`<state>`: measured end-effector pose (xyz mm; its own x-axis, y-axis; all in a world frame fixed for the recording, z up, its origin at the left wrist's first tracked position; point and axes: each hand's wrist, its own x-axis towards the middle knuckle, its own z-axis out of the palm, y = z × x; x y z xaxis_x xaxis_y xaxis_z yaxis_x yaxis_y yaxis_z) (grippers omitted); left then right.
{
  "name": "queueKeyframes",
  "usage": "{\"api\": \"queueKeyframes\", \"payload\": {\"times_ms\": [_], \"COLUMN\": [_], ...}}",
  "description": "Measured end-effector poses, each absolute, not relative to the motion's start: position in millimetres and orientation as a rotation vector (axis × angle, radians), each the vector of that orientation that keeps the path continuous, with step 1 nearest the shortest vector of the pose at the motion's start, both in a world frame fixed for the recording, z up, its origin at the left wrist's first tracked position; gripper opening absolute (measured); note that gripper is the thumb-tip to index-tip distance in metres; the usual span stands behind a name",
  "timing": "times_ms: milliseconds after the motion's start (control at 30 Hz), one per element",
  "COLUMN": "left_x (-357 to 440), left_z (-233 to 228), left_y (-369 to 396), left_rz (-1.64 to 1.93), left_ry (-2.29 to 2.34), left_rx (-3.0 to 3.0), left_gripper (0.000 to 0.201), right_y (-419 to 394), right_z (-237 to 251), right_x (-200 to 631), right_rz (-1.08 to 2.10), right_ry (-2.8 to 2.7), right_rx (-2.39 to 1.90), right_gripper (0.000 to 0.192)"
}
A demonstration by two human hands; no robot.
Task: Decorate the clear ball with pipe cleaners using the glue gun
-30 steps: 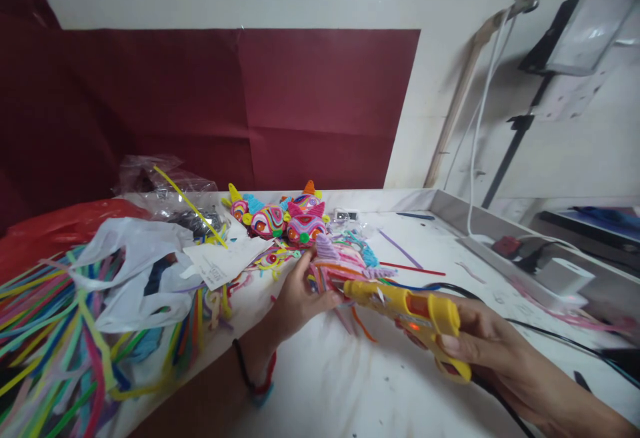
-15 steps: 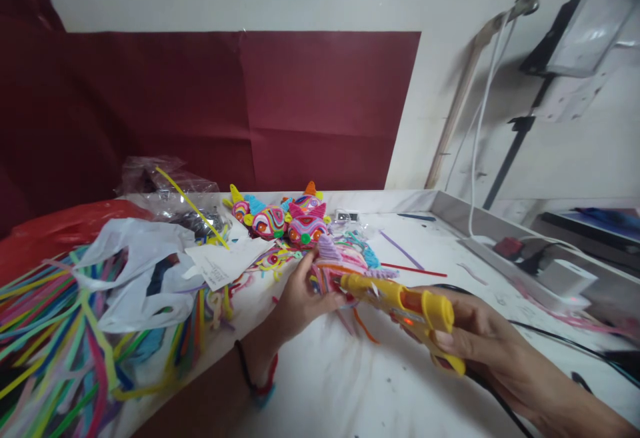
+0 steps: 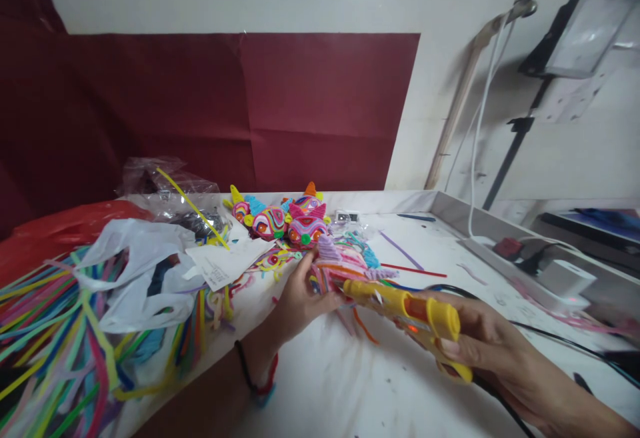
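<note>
My left hand (image 3: pixel 303 295) is closed around the side of a pink and purple pipe-cleaner figure (image 3: pixel 337 268), thumb below and fingers behind it. A yellow hot glue gun (image 3: pixel 400 305) with a glowing orange light is gripped in my right hand (image 3: pixel 485 338). Its nozzle points left at the figure's lower front; whether the tip touches cannot be made out. Just behind stand several finished-looking striped animal heads (image 3: pixel 307 225) with orange eyes and green noses. An orange pipe cleaner (image 3: pixel 365 327) hangs or lies below the figure.
Bundles of coloured pipe cleaners (image 3: pixel 65 338) and a white plastic bag (image 3: pixel 140 271) cover the left side. A paper slip (image 3: pixel 227 261) lies near them. At right are a power strip (image 3: pixel 540 288), a white charger (image 3: pixel 567 281) and a black cable (image 3: pixel 565 335). A lamp (image 3: pixel 580 25) stands beyond.
The glue gun has shifted slightly right, its nozzle drawing back a little from the figure. My left hand and the figure have hardly moved.
</note>
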<state>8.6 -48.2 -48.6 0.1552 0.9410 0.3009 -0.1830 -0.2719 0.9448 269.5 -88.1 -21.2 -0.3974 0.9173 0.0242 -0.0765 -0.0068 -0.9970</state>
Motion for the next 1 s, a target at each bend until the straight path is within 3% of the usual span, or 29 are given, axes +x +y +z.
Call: {"api": "queueKeyframes", "payload": {"times_ms": [267, 533, 800, 1000], "left_x": [9, 10, 10, 2], "left_z": [-48, -45, -45, -57], "left_y": [-50, -53, -54, -45], "left_rz": [1.338, 1.336, 1.339, 1.453], "left_ry": [0.800, 0.775, 0.751, 0.793], "left_rx": [1.383, 1.356, 1.312, 1.122], "left_gripper": [0.086, 0.077, 0.060, 0.072], "right_y": [-90, -93, -105, -127], "right_z": [-21, -7, -9, -48], "right_x": [268, 262, 278, 297], "right_rz": [1.510, 1.472, 1.043, 0.706], "right_ry": [-1.442, -1.412, -1.653, -2.010], "right_rx": [-0.936, -0.926, -0.905, -0.714], "right_gripper": [0.041, 0.041, 0.034, 0.041]}}
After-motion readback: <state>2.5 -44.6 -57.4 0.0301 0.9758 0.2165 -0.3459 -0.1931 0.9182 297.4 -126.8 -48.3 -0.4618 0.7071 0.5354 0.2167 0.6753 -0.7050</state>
